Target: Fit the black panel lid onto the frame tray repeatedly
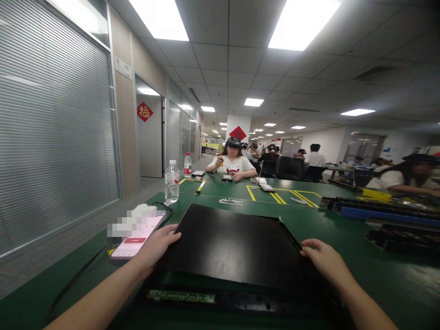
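Observation:
A large, flat black screen panel (233, 243) lies in front of me, somewhat askew over a black frame (275, 302). My left hand (160, 243) grips the panel's left edge, with the thumb on top and some fingers hidden behind it. At the right side, my right hand (323, 259) pinches the thin dark edge there; whether it holds panel, frame or both I cannot tell. A green circuit board (182, 296) shows in the frame's near side, below the panel's front edge.
A lit phone (137, 236) lies left of my left hand, near a water bottle (172, 182) and a red-capped bottle (187, 165). Across the green table (388, 279) sits a person (233, 162) holding a small tool. Long dark strips (378, 208) lie at right.

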Demonstrator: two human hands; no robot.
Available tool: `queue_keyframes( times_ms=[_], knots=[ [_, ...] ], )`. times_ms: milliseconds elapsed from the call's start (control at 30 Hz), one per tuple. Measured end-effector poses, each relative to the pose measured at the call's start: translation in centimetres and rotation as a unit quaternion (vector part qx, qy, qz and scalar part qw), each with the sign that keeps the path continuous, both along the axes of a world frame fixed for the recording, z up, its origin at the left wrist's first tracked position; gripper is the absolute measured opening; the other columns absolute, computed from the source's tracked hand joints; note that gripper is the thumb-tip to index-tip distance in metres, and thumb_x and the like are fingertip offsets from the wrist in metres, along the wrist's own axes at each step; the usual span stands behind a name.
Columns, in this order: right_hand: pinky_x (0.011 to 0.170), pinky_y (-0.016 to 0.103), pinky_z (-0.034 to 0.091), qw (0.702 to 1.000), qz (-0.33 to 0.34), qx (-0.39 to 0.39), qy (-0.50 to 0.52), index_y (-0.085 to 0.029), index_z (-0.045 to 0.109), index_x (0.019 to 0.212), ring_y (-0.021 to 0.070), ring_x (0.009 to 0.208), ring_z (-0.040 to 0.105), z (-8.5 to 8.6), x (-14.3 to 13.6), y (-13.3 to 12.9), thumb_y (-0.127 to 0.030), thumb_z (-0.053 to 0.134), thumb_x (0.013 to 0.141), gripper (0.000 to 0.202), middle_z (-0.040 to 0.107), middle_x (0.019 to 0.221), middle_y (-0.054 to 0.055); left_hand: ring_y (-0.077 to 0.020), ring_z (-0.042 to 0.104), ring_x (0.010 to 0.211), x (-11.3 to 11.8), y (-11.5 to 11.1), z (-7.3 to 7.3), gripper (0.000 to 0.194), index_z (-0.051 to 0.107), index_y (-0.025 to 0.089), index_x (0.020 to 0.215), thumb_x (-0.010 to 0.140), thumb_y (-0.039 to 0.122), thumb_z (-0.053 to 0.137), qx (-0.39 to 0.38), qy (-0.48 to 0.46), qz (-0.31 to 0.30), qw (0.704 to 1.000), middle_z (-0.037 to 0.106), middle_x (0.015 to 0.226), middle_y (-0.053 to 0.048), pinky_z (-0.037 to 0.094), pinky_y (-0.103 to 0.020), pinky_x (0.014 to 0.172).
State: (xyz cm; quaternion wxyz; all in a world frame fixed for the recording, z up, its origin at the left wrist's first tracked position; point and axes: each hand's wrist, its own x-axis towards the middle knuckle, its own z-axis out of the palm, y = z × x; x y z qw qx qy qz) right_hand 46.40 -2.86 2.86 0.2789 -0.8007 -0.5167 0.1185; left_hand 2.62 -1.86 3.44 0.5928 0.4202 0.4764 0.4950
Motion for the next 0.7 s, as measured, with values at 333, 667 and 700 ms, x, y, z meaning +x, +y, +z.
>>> queue_keyframes(
  times_ms=[333, 667, 700],
  knots=[
    [0.064, 0.028, 0.041, 1.0, -0.003, 0.005, 0.01, -0.021, 0.063, 0.089, 0.0202, 0.074, 0.061, -0.8, 0.5, 0.5, -0.031, 0.051, 0.063, 0.03, 0.069, 0.079, 0.003, -0.0258, 0.063, 0.095, -1.1, 0.3, -0.4, 0.042, 0.063, 0.016, 0.098, 0.06, 0.031, 0.07, 0.071, 0.097, -0.013, 0.993, 0.068, 0.106, -0.009, 0.049, -0.033, 0.08],
    [0.066, 0.028, 0.041, 0.999, 0.008, 0.003, 0.042, -0.021, 0.064, 0.089, 0.0211, 0.079, 0.061, -1.1, 0.8, 0.7, -0.031, 0.052, 0.064, 0.029, 0.069, 0.08, 0.003, -0.0281, 0.054, 0.11, -1.8, 1.1, -1.8, 0.026, 0.069, 0.016, 0.081, 0.058, 0.027, 0.065, 0.1, 0.314, 0.053, 0.943, 0.051, 0.13, -0.009, 0.043, -0.032, 0.087],
    [0.065, 0.028, 0.041, 0.999, 0.009, 0.006, 0.042, -0.022, 0.065, 0.088, 0.021, 0.077, 0.061, -1.1, 0.8, 0.7, -0.031, 0.052, 0.063, 0.029, 0.069, 0.078, 0.003, -0.028, 0.054, 0.11, -1.9, 1.3, -2.0, 0.024, 0.069, 0.017, 0.08, 0.058, 0.026, 0.065, 0.102, 0.319, 0.045, 0.941, 0.053, 0.128, -0.009, 0.042, -0.032, 0.088]
  ],
)
